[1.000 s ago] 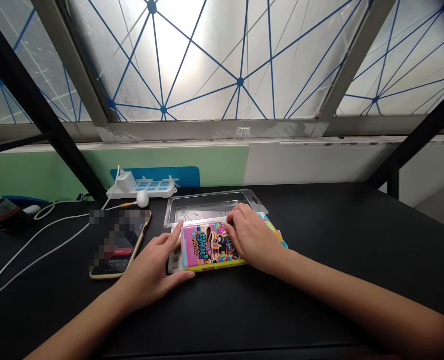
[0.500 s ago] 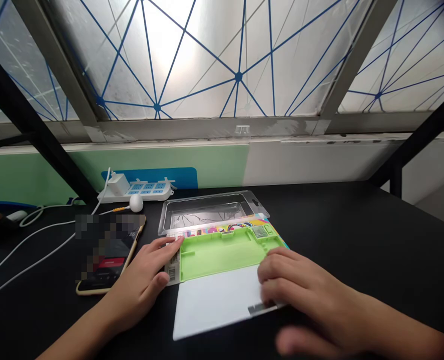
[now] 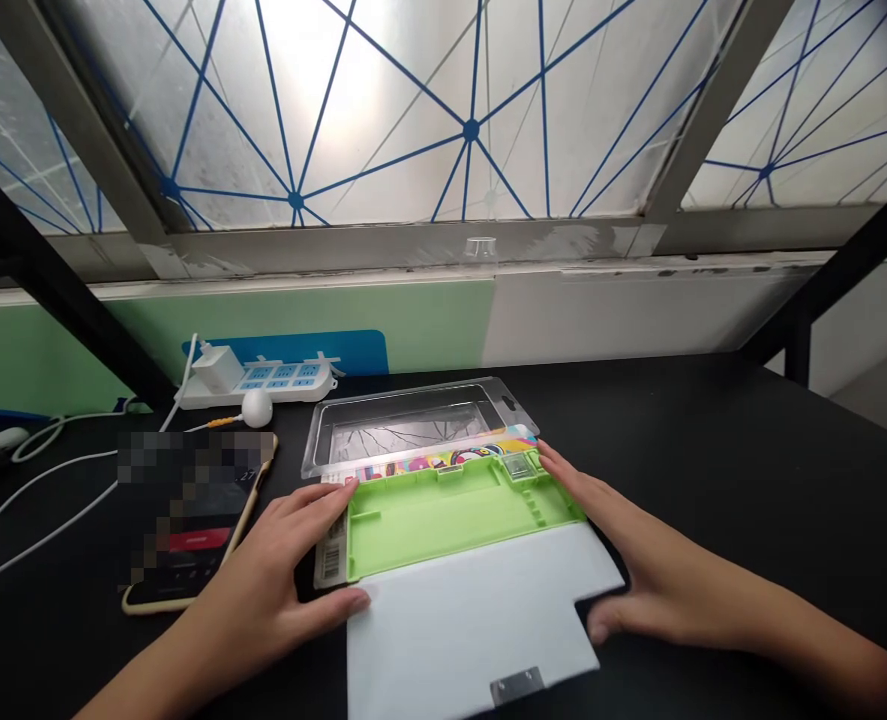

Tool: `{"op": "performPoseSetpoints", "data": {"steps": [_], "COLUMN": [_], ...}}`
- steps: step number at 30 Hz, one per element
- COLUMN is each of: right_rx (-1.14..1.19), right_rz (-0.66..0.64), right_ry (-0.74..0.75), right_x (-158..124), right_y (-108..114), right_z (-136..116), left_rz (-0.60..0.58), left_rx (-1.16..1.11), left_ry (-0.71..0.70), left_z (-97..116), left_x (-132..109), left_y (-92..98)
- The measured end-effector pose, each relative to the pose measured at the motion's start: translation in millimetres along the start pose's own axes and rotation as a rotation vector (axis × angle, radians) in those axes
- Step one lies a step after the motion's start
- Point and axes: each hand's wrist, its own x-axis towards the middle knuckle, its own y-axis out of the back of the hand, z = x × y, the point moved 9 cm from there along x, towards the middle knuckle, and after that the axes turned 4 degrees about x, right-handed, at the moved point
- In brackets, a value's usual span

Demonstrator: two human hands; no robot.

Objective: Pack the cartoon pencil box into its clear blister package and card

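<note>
A colourful case lies open on the black table, showing a green plastic inner tray [image 3: 450, 510] and a white flap [image 3: 473, 620] folded toward me. My left hand [image 3: 278, 590] rests at the case's left end, fingers stretched along its edge and thumb at the near corner. My right hand [image 3: 638, 570] lies along the right end, fingers flat against the green tray and thumb by the flap's corner. Neither hand grips anything. Just behind the case sits a clear plastic cover [image 3: 405, 430].
A phone [image 3: 195, 520] lies left of my left hand. Behind it are a white power strip [image 3: 263, 378] with a charger, white cables [image 3: 45, 490] and a small white ball [image 3: 257, 407]. The black table [image 3: 750, 450] meets a green-and-white wall under a window.
The case was closed with both hands on it. Its white flap has been swung open toward me, baring the green tray. My right hand moved from the top to the right end.
</note>
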Motion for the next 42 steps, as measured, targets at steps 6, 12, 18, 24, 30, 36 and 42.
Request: {"op": "performPoseSetpoints", "data": {"steps": [6, 12, 18, 24, 30, 36, 42], "right_rx": [0.122, 0.294, 0.249, 0.237, 0.201, 0.265, 0.229], "right_rz": [0.003, 0.18, 0.161, 0.218, 0.444, 0.574, 0.542], "right_ry": [-0.126, -0.097, -0.154, -0.157, -0.014, 0.126, 0.158], "right_x": [0, 6, 9, 8, -1, 62, 109], "right_y": [2, 19, 12, 11, 38, 68, 53], "right_z": [12, 12, 14, 13, -11, -15, 2], "left_rz": [-0.013, 0.001, 0.009, 0.045, 0.289, 0.332, 0.262], "left_rx": [-0.045, -0.163, -0.184, -0.006, 0.072, 0.012, 0.209], "left_ry": [-0.018, 0.031, 0.026, 0.012, -0.097, 0.147, 0.226], "left_z": [1, -3, -2, 4, 28, 8, -13], "left_x": [-2, -3, -2, -2, -2, 57, 89], "left_y": [1.4, 5.2, 6.6, 3.2, 39.0, 61.6, 37.0]}}
